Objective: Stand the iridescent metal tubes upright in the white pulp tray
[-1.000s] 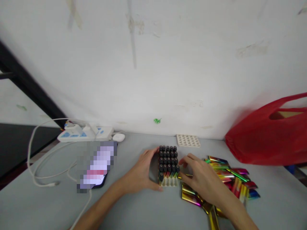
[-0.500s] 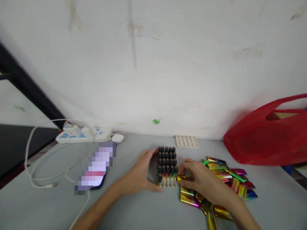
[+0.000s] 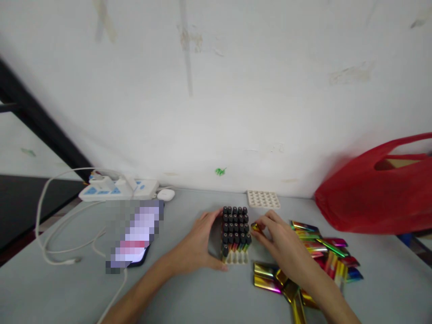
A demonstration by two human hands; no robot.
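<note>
My left hand curves round the left side of a white holder, fingertips at its back corner and thumb at its front corner. Rows of upright black-capped pieces fill most of the holder, and coloured bodies show under the front caps. Several cups in its front row are bare. Just right of the holder, my right hand pinches a small shiny gold piece between thumb and fingers. Its full shape is hidden. Below that hand lie shiny gold pieces in a loose heap.
More metallic coloured pieces are piled to the right. A white grid tray lies by the wall, with a red bag on the right. On the left are a phone, a power strip, a white case and a loose cable.
My right hand has picked up a gold piece from the near heap and lifted it up and away from me, beside the holder. My left hand stays in place.
</note>
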